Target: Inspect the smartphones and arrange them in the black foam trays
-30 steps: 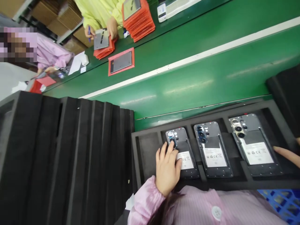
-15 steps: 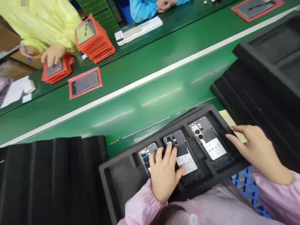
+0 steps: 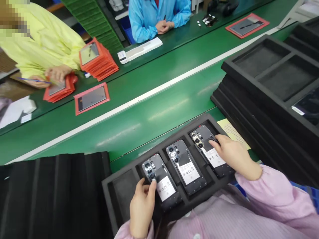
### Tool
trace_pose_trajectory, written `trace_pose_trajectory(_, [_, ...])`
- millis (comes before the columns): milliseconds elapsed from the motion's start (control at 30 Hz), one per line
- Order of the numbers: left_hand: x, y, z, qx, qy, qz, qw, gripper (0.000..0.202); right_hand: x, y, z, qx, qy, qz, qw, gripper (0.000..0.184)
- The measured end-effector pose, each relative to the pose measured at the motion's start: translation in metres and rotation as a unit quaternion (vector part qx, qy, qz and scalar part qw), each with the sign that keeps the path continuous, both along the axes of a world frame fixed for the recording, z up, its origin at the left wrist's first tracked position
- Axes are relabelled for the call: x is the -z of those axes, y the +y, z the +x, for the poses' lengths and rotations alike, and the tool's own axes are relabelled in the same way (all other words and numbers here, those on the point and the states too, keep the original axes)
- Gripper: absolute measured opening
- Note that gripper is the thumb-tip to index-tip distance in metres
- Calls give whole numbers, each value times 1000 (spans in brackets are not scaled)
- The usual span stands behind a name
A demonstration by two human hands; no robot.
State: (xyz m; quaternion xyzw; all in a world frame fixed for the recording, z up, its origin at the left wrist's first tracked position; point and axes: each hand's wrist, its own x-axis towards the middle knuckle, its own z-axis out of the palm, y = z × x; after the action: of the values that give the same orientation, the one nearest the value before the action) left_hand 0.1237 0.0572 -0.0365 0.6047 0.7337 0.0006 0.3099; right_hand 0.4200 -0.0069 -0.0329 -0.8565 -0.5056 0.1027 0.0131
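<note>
Three phones without back covers, each with a camera cluster and a white label, lie face down in slots of a black foam tray (image 3: pixel 107 192). On the left phone (image 3: pixel 161 181), my left hand (image 3: pixel 142 207) has its thumb beside the cameras and its fingers curled at the left edge. My right hand (image 3: pixel 233 156) grips the upper right edge of the right phone (image 3: pixel 209 151), thumb on its back and the other fingers partly hidden. Neither hand touches the middle phone (image 3: pixel 185 167). All three phones are still in their slots.
Stacked black foam trays stand at right (image 3: pixel 251 73) and left (image 3: pixel 54 192). A green conveyor belt (image 3: pixel 164 99) runs behind. Across it sit a co-worker in yellow (image 3: pixel 50 43), a co-worker in blue (image 3: pixel 147 20), a stack of red-edged panels (image 3: pixel 99 63) and a single panel (image 3: pixel 91 98).
My left hand has moved off the middle phone to the left phone's edge. My right hand has come in from beside the tray onto the right phone. The view has shifted.
</note>
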Motion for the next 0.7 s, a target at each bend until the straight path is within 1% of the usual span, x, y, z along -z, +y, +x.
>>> trace_pose_trajectory(67, [0,1,11,-28,-42,-6,999,54,-8,-3,8,-10,90,62,994,27])
trace_pose_trajectory(100, [1,1,14,-45,-77,-10,996,51,-13,-4,10,1,129,99,987,27])
trace_pose_trajectory(133, [2,0,16,-62,-125,-14,990,45,-18,-4,10,22,162,135,977,28])
trace_pose_trajectory(200, [4,-3,15,-98,-231,-21,968,34,-26,-3,2,65,237,189,951,29])
trace_pose_trajectory(233, [4,-5,13,-114,-275,-20,954,31,-28,-2,-5,70,281,190,938,29])
trace_pose_trajectory(267, [3,-8,12,-130,-308,-14,942,32,-28,0,-14,58,323,171,929,28])
trace_pose_trajectory(333, [-2,-12,14,-153,-353,0,923,37,-22,6,-34,11,373,107,922,24])
trace_pose_trajectory(400, [-8,-16,22,-170,-400,9,900,42,-12,11,-52,-27,366,61,928,19])
trace_pose_trajectory(467, [-12,-19,37,-167,-446,11,879,42,-4,14,-62,-43,331,56,941,22])
trace_pose_trajectory(533, [-13,-23,55,-155,-474,6,867,40,0,16,-65,-49,290,62,954,26])
trace_pose_trajectory(633, [-9,-32,80,-157,-472,13,867,41,-1,18,-63,-43,253,71,964,21])
trace_pose_trajectory(700, [-6,-40,91,-161,-465,27,870,41,0,21,-63,-33,255,74,964,23])
